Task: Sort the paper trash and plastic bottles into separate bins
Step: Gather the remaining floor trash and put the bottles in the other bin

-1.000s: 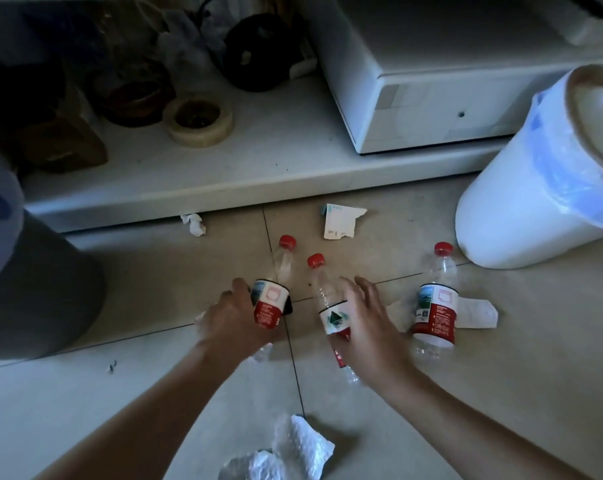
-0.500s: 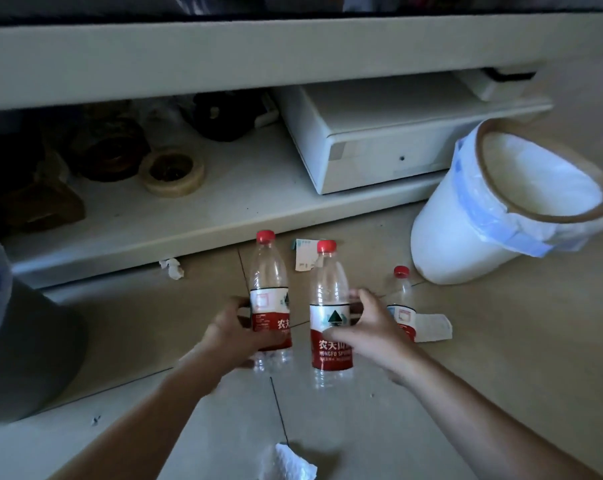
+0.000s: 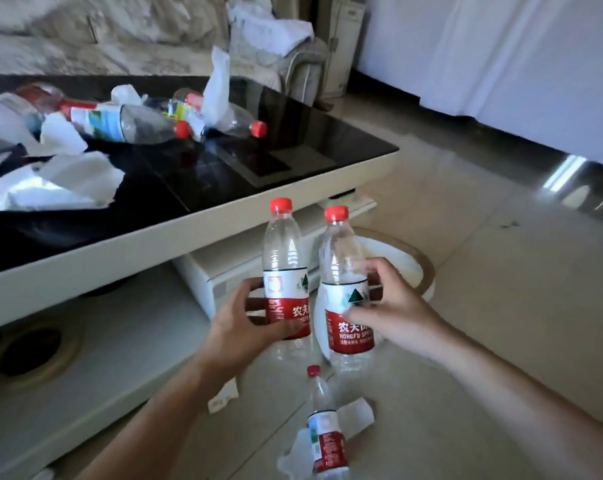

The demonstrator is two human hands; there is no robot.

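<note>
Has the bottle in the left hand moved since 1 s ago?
Yes. The bottle in the left hand was down at the floor tiles; it's now lifted upright, with its cap level with the table edge.

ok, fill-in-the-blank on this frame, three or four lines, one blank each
1. Each hand holds one upright bottle with a ____ cap.
2. The white bin shows behind the bottle in the ____ hand.
3. A third bottle stands on the ____.
4. More bottles lie on the black ____ among crumpled paper.

Missing: red; right; floor; table
</note>
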